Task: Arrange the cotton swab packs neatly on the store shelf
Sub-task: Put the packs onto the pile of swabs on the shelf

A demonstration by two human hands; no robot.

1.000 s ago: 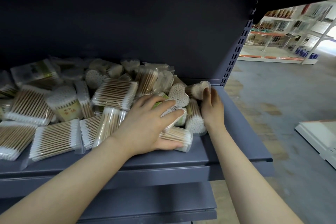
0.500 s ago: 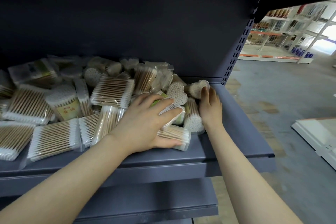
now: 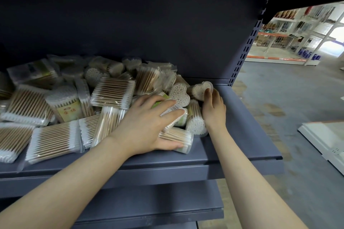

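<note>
A jumbled heap of cotton swab packs [image 3: 111, 93] covers the left and middle of the dark grey shelf [image 3: 242, 135]. My left hand [image 3: 147, 126] lies flat with spread fingers on packs at the heap's right end, one with a barcode label [image 3: 172, 110]; its thumb presses a clear pack of wooden swabs [image 3: 178, 138] at the front. My right hand [image 3: 213, 109] stands edge-on against the right side of the heap, its fingertips touching a heart-shaped box [image 3: 200, 90]. Another heart-shaped box [image 3: 179, 95] lies just left of it.
The shelf's right end beyond my right hand is bare metal. A lower shelf [image 3: 149, 201] juts out beneath. A slotted upright [image 3: 242, 57] marks the back right corner. To the right lie concrete floor, a white panel [image 3: 325, 139] and distant store racks.
Both hands hold nearly the same places on the heap. The view has shifted slightly, and the right end of the pile has edged a little leftwards.
</note>
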